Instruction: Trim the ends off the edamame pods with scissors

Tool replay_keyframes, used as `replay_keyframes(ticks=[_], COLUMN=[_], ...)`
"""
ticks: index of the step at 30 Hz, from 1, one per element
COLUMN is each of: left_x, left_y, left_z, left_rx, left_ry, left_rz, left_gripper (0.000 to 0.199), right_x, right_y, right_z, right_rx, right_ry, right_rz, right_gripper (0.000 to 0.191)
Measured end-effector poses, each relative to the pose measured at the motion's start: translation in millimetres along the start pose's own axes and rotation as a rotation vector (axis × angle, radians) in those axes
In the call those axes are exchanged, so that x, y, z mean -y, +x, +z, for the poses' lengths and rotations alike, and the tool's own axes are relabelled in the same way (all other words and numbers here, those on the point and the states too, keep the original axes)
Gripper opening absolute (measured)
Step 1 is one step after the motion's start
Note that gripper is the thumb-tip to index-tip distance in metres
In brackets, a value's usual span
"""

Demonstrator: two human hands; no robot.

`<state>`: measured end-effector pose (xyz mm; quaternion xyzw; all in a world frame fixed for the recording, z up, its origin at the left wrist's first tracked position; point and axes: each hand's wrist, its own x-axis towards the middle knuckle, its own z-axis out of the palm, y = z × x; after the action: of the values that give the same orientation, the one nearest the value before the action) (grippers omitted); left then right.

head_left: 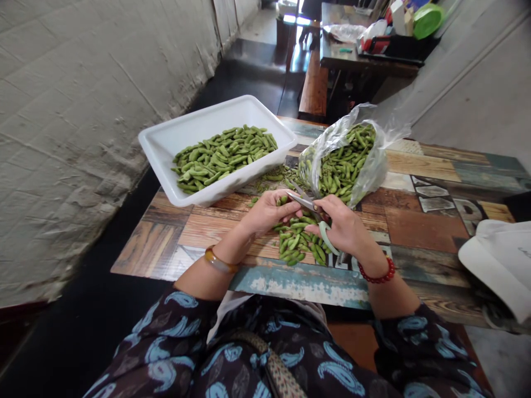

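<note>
My right hand (pixel 341 224) grips a pair of scissors (pixel 306 202) by a pale green handle, its blades apart and pointing left. Against the blade tips, my left hand (pixel 271 211) pinches a green edamame pod (pixel 284 199). Below both hands lies a loose pile of edamame pods (pixel 296 243) on the table. Behind the left hand stands a white plastic tub (pixel 155 146) with many pods in it. Beyond the right hand, a clear plastic bag (pixel 375 174) lies open, full of pods. Small green trimmings (pixel 286 176) are scattered between tub and bag.
The patchwork wood-pattern table (pixel 423 226) runs to the right, where a white cap (pixel 498 260) lies at its edge. A rough white wall (pixel 83 110) is on the left. Farther back are a wooden bench (pixel 314 85) and another table (pixel 340 54) with assorted items.
</note>
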<state>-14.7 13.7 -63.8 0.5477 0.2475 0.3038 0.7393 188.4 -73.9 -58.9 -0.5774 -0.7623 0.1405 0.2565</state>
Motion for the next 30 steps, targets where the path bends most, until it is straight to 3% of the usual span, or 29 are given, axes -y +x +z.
replay_keyframes(ticks=[13, 20, 26, 30], left_x=[-0.1, -0.8, -1.7, -4.2], left_y=[0.5, 3.5, 3.2, 1.3], left_z=[-3.0, -3.5, -4.4, -3.1], left_rx=[0.037, -0.067, -0.087, -0.158], left_ry=[0.226, 0.371, 0.333, 0.081], left_rz=[0.022, 0.201, 0.085, -0.055], left_gripper=[0.040, 0.020, 0.018, 0.028], right_x=[0.3, -5.4, -12.8, -15.3], right_y=[-1.3, -2.4, -2.9, -0.7], right_z=[-0.7, -2.1, 0.5, 3.7], right_rx=[0.056, 0.105, 0.140, -0.027], right_ry=[-0.016, -0.083, -0.027, 0.022], right_rz=[-0.035, -0.034, -0.048, -0.006], right_gripper=[0.025, 0.022, 0.021, 0.021])
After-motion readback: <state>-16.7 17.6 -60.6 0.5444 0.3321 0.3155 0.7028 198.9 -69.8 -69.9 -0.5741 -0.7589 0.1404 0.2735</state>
